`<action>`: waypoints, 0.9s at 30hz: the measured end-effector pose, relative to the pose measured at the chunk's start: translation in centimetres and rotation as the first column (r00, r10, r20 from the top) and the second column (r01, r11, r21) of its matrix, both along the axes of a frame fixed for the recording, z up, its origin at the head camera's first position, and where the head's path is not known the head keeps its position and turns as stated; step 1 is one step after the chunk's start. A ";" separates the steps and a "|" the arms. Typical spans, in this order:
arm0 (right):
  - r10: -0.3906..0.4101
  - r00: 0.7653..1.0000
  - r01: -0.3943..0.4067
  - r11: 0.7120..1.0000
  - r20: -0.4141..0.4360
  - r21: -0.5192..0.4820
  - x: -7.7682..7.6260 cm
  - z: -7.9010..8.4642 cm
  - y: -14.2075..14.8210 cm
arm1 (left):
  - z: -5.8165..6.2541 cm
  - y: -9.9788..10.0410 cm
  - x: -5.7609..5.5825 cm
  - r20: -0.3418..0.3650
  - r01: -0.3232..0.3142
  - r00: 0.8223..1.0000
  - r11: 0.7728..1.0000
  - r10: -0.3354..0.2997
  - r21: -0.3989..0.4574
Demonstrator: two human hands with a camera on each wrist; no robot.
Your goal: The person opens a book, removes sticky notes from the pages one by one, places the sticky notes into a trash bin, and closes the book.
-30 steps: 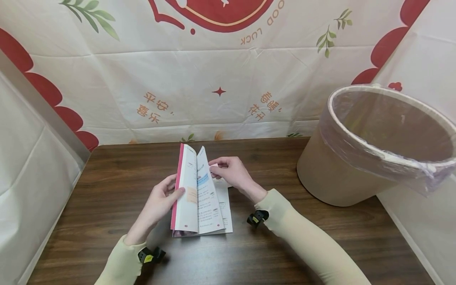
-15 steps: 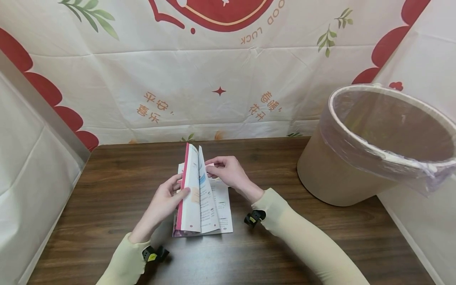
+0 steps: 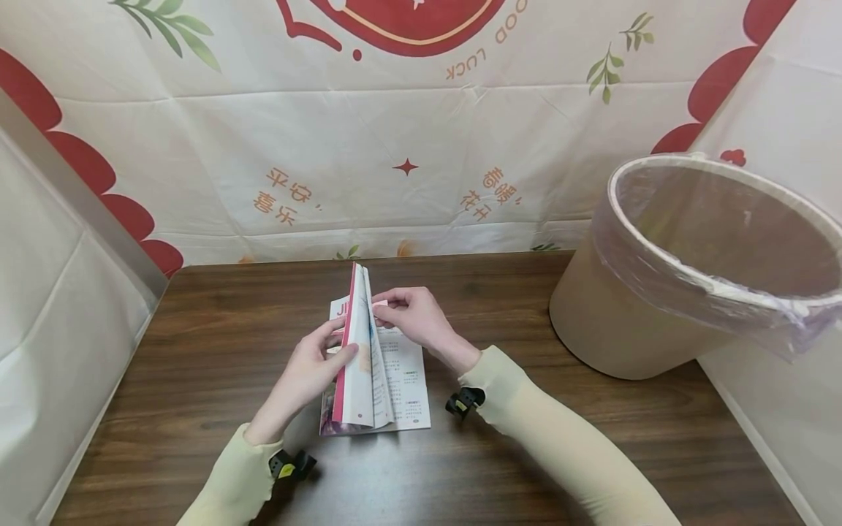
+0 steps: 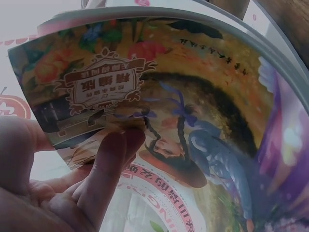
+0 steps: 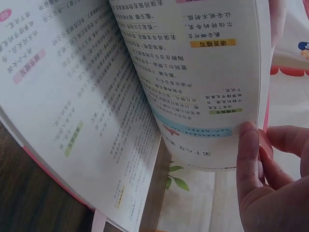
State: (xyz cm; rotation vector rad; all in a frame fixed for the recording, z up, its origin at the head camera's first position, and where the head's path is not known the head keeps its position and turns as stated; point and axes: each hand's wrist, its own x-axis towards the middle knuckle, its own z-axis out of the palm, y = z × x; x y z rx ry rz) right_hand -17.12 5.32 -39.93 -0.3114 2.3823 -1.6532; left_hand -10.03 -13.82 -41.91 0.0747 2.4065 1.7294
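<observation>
A paperback book [image 3: 409,387] lies on the table, its front part raised upright with a pink-edged cover. My left hand [image 3: 314,372] grips the raised cover and pages from the left, thumb on the page side. In the left wrist view, the bent illustrated cover [image 4: 212,140] shows a figure in a hat, with the fingers of my left hand [image 4: 72,188] against it. My right hand [image 3: 417,318] is at the upper edge of the raised leaves. The right wrist view shows my right hand [image 5: 270,188] pinching the printed pages [image 5: 203,92] at their edge.
A tan waste bin [image 3: 612,314] with a clear plastic liner stands at the right of the brown wooden table [image 3: 217,351]. A printed white cloth [image 3: 362,146] hangs behind the table. Black wrist straps [image 3: 465,400] sit over both sleeves.
My left hand has moved right with the raised cover, and the raised leaves have drawn closer together. My right hand has shifted slightly left. More of the flat right-hand page shows.
</observation>
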 end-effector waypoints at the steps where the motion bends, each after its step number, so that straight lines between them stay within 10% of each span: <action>1: 0.004 1.000 -0.004 1.000 -0.003 -0.006 0.0 0.1 -0.1 | 0.0 0.0 0.0 -0.004 0.004 1.000 1.000 -0.004 0.001; 27: -0.031 0.990 0.042 0.996 -0.135 0.083 0.4 0.0 -1.6 | 0.6 0.9 0.1 -0.043 0.009 0.999 0.999 -0.010 -0.037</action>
